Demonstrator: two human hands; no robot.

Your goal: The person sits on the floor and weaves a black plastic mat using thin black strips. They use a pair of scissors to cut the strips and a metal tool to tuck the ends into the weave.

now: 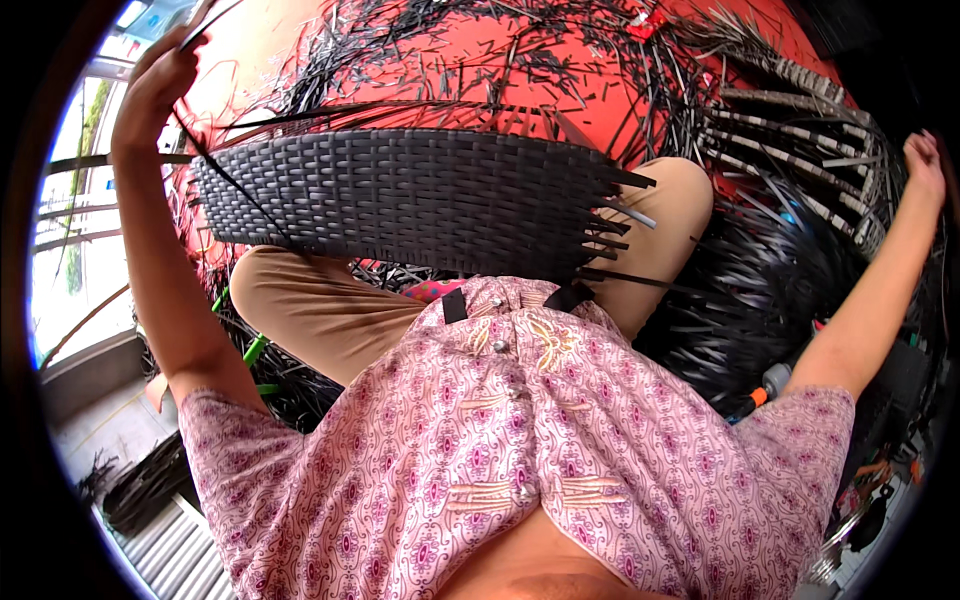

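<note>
A curved, dark grey panel of tightly woven flat strips [390, 195] is being supported across the crossed legs in beige trousers [330, 305], just in front of the torso. A thin, glossy black strip [232, 178] is being drawn up from the panel's left part by the raised left hand [163, 88], whose fingers are being closed around it. The right hand [925, 165] is being held out far to the right, well apart from the panel, with its fingers curled; whether anything is being gripped there cannot be told. Weaving appears to be nearing completion, since the panel's visible face is being filled edge to edge by a dense pattern. Finishing seems to be left: loose dark strip ends [637, 181] are being left untrimmed along the right edge, and long strands are being left free beyond the upper edge.
</note>
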